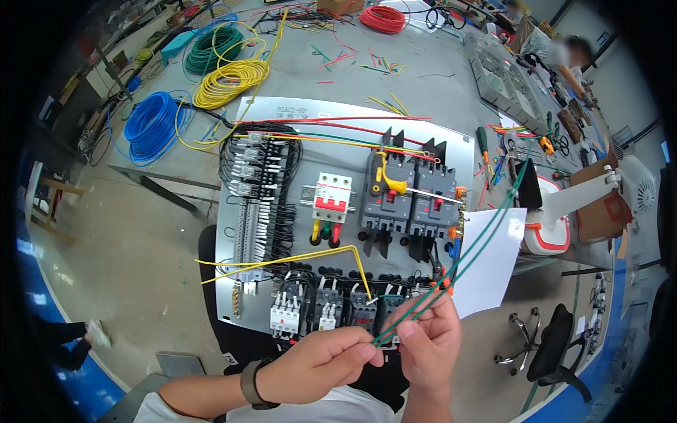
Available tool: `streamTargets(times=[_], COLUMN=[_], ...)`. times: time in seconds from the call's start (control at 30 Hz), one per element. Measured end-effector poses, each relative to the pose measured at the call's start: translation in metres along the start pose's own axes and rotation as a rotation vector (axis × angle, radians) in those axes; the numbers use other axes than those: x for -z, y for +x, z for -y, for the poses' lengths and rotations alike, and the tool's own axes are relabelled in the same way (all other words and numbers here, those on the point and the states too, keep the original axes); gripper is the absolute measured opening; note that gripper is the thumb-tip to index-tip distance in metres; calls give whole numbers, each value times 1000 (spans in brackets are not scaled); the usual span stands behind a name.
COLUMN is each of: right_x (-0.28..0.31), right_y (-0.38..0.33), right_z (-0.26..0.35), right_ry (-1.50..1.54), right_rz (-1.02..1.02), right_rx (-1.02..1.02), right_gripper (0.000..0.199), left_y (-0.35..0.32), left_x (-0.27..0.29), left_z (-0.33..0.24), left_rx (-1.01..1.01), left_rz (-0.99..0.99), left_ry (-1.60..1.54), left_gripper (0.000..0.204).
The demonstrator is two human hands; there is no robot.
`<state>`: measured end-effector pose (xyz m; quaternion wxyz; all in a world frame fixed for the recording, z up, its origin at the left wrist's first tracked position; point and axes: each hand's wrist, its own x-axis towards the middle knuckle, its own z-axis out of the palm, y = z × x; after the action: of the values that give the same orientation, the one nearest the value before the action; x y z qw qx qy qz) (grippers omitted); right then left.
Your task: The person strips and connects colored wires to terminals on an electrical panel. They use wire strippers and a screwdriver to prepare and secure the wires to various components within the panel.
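Two hands (374, 356) — one green wire (465, 257)

Viewpoint: a single head-worn fisheye view, looking steeply down from above the person's own hands
Facing: forward and down onto a grey mounting panel (451, 151) lying flat at the centre of the frame
Nearness: left hand (317, 366) and right hand (430, 338) sit close at the lower centre; the panel is just beyond them
Far field: wire coils (211, 77) at upper left, a co-worker (564, 60) at upper right, both well apart
Edges: straight lines bend toward the dark round rim
Shared view: only one view, so no overlap
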<state>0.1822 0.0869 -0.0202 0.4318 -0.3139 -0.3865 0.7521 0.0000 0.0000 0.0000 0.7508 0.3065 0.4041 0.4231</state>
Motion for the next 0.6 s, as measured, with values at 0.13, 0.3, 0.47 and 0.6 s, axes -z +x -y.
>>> streamTargets(times=[0.13,0.3,0.47,0.6], right_x=[4,8,18,22], right_y=[2,5,11,21], right_z=[-4,-11,-15,-9], right_ry=[81,175,169,160], right_rz=[66,142,198,206], right_rx=[6,28,21,40], right_gripper=[30,35,36,34], left_y=[-3,-10,-12,-13], left_x=[-7,-10,-9,-12], left_z=[6,7,7,9], left_rx=[-22,-9,31,29], left_rz=[-49,-47,-61,-93], left_ry=[-83,-154,-153,-126], left_gripper=[26,26,26,27])
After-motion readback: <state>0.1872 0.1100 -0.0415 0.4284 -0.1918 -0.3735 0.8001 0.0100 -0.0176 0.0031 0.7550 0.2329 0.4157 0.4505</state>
